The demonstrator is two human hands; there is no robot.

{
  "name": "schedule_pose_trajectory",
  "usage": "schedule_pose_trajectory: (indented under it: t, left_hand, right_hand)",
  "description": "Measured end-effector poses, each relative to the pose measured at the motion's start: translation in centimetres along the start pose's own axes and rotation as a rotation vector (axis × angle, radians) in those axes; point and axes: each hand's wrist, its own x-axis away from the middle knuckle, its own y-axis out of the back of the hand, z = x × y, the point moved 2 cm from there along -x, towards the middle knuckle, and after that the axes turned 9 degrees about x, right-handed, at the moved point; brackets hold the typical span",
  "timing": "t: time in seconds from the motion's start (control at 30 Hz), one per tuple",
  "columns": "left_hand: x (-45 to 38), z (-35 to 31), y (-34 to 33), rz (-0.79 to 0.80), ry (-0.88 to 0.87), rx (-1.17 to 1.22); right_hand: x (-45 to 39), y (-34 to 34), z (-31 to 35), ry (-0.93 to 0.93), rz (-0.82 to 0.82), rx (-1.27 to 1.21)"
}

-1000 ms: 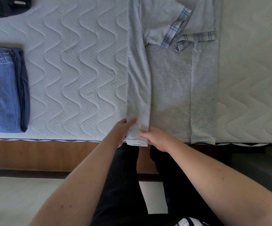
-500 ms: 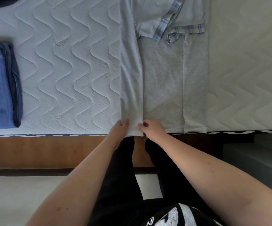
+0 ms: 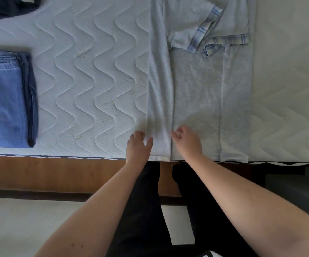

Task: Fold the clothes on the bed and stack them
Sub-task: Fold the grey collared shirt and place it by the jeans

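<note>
**A:** What am I looking at, biggest thing first?

**B:** I see the white quilted mattress with its wavy stitching (image 3: 87,75), running from under both hands out to either side. On it, straight ahead of the hands, lies the pale grey short-sleeved shirt with blue plaid cuffs (image 3: 196,93), both long sides turned in over its middle, its hem at the mattress edge just by my wrists. Well off to the left of the left hand sits a folded stack of blue denim-like cloth (image 3: 3,101), and beyond that a dark navy garment (image 3: 7,6) at the far corner.

**A:** And the hands?

**B:** My left hand (image 3: 139,145) is at the outer edge of the left folded panel near the hem, thumb lying on the cloth, fingers bent at its edge; it looks like a light pinch, but I cannot tell for sure. My right hand (image 3: 186,140) is on the shirt just right of that panel's inner edge, fingers loosely curled, holding nothing that I can see.

**A:** Which step is this?

**B:** I judge the side folds done and the lengthwise fold in hand. Next, both hands need a grip on the hem corners, then carry them up towards the collar, keeping the panels from sliding.
</note>
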Motion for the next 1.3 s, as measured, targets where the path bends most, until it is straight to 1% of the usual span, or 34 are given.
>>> schedule_pose_trajectory:
  t: [0.1,0.2,0.27,0.33,0.43,0.53,0.6,0.67,0.7,0.77,0.83,0.9,0.93,1.0,1.07,1.1,1.17,1.2,1.23,1.3]
  left_hand:
    - [-3.5,-2.6,0.6,-0.036,-0.101,0.063]
    - [-8.0,-5.4,1.3,-0.058,-0.064,0.129]
    - [-10.9,-7.4,1.5,-0.052,-0.062,0.146]
    - [-13.1,-9.4,1.8,-0.036,-0.058,0.179]
    - [-15.7,-11.3,2.3,-0.017,0.01,0.198]
    - [-16.8,-11.9,3.0,0.006,0.025,0.091]
    - [-16.8,-11.9,3.4,0.012,0.04,0.054]
    - [-16.5,-12.1,4.0,-0.018,0.011,0.017]
    - [-16.4,-12.4,4.3,-0.04,-0.041,-0.004]
    - [-16.3,-13.7,4.9,-0.058,-0.201,-0.041]
    - [-16.4,-15.4,5.4,-0.014,-0.36,-0.106]
    - [-17.2,-17.1,5.2,0.043,-0.481,-0.207]
    - [-17.8,-17.8,4.9,0.058,-0.524,-0.255]
    - [-19.1,-18.7,4.3,0.06,-0.585,-0.319]
    - [-20.1,-19.2,3.6,0.044,-0.613,-0.351]
    - [-20.4,-19.3,3.2,0.026,-0.623,-0.358]
    - [-20.6,-19.4,2.4,-0.029,-0.65,-0.378]
    - [-20.5,-19.2,2.0,-0.038,-0.665,-0.411]
    - [-20.4,-19.0,1.5,-0.028,-0.686,-0.454]
    - [-20.3,-18.6,0.5,0.005,-0.731,-0.519]
  right_hand:
    - [-4.0,2.3,2.6,0.046,-0.111,-0.127]
    - [-8.2,4.2,5.6,0.065,-0.165,-0.196]
    - [-10.6,5.0,7.2,0.033,-0.159,-0.258]
    - [-12.8,5.4,8.4,0.002,-0.14,-0.235]
    - [-14.6,5.8,9.7,0.01,-0.098,-0.132]
    - [-15.2,6.3,9.5,-0.018,-0.118,-0.067]
    - [-15.1,6.7,9.0,-0.025,-0.156,-0.091]
    - [-14.8,7.2,8.9,-0.025,-0.177,-0.215]
    - [-14.7,7.6,9.1,-0.039,-0.177,-0.297]
    - [-15.2,8.7,10.0,-0.103,-0.146,-0.476]
    - [-16.3,9.8,11.4,-0.229,-0.048,-0.749]
    - [-17.7,11.0,13.2,-0.359,0.059,-1.042]
    - [-18.5,11.4,13.9,-0.4,0.088,-1.158]
    - [-20.3,11.6,14.9,-0.45,0.079,-1.271]
    - [-21.7,11.5,15.0,-0.492,-0.03,-1.292]
    - [-22.1,11.6,14.6,-0.495,-0.126,-1.245]
    - [-22.5,12.6,13.7,-0.409,-0.334,-1.01]
    - [-22.5,13.0,13.2,-0.347,-0.388,-0.888]
    - [-22.4,13.6,12.9,-0.296,-0.415,-0.826]
    - [-22.4,14.6,12.2,-0.254,-0.422,-0.821]
